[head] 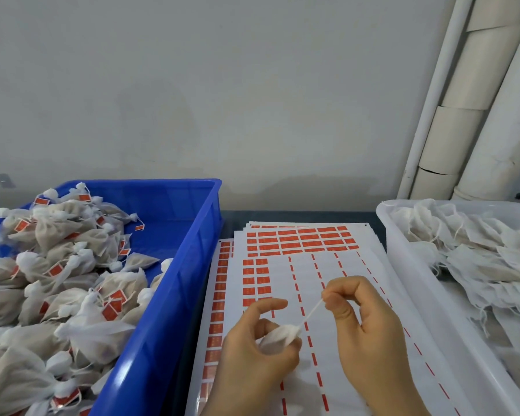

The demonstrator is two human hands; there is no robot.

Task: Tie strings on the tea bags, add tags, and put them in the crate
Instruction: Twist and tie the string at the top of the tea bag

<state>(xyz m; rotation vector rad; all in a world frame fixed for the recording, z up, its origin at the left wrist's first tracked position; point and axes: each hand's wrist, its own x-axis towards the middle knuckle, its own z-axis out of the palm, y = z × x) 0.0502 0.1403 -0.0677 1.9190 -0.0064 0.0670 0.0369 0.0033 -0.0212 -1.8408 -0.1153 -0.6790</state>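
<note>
We are gripping a white tea bag (278, 336) in our left hand (252, 355). Its fingers are curling round the bag's gathered neck, while the index finger is arching free above it. Our right hand (370, 334) is pinching the string (311, 312) between thumb and forefinger. The string is running taut, down and leftward, from that pinch to the top of the bag. Both hands are hovering over the sheets of red tags (300, 241). To our left the blue crate (198, 235) is holding a heap of tied, tagged bags (60, 259). To our right a white tray (403, 265) is holding loose untied bags (478, 250).
</note>
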